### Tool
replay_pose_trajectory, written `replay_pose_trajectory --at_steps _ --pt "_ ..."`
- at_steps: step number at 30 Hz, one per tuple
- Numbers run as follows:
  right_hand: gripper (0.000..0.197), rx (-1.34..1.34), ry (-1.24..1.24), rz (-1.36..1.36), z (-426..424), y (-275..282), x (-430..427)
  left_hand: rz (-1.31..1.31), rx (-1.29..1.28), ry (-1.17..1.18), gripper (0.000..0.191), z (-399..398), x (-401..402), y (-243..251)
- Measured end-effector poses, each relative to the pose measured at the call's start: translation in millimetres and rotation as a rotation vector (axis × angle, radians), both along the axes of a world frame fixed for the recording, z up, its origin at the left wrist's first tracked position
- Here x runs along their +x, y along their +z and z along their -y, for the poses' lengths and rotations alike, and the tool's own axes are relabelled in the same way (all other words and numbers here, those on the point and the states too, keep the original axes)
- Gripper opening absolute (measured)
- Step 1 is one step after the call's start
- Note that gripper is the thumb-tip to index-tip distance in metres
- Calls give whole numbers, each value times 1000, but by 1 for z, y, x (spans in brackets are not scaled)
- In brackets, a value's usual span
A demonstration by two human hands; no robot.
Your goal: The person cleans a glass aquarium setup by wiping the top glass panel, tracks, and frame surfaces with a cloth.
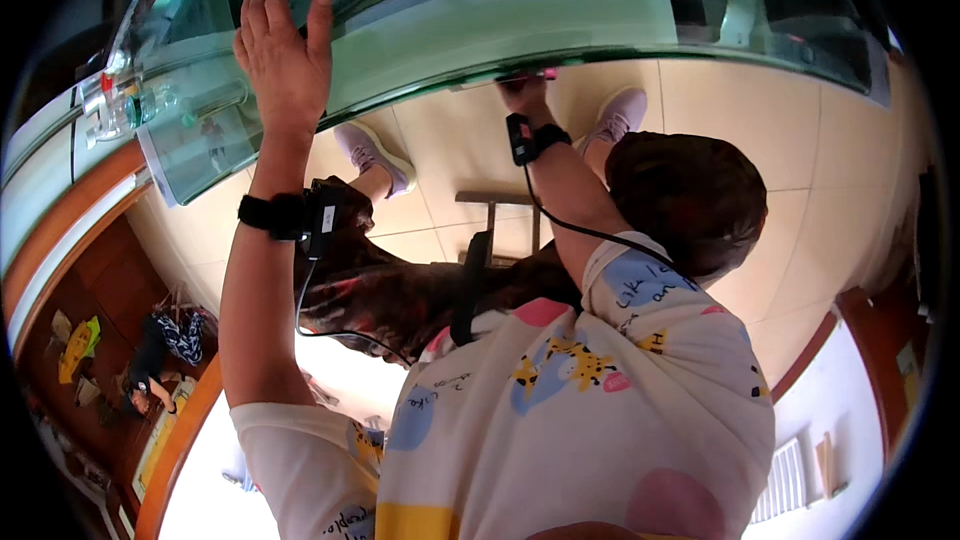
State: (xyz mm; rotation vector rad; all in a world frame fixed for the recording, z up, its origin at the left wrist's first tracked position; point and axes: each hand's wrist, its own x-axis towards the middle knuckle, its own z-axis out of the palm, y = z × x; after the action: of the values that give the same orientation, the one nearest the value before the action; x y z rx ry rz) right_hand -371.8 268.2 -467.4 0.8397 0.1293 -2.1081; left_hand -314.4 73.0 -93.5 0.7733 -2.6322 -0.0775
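My left hand (281,52) is spread over the glass tabletop (480,30), fingers pointing to the far side and thumb held apart. Nothing shows in its grip; whether the palm touches the glass I cannot tell. My right hand (525,92) is at the table's near edge, its fingers mostly hidden beneath the glass. A small pink thing (551,73) shows beside those fingers; whether they hold it is unclear. Each wrist wears a black strap with a small box, the left box (322,221) and the right box (519,139), both cabled.
Clear bottles (120,109) stand at the table's left end. A pale object (742,4), perhaps a stand, shows at the far right. A dark stool frame (495,199) is below me. Beyond a wood-framed opening at left is another person (146,375).
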Motion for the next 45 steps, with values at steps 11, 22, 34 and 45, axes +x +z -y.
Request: replay_pose_trajectory --at_steps 11,22,34,45 --pt "37 51 134 69 39 46 44 -4 20 -11 47 -5 6 1" --pt "34 580 -10 -292 -83 9 -81 81 -58 46 44 -8 0 19" --pt "32 77 230 -25 39 -1 87 89 -32 65 50 -17 -4 18" --pt "31 -264 458 137 69 42 122 84 -23 110 51 -12 5 19"
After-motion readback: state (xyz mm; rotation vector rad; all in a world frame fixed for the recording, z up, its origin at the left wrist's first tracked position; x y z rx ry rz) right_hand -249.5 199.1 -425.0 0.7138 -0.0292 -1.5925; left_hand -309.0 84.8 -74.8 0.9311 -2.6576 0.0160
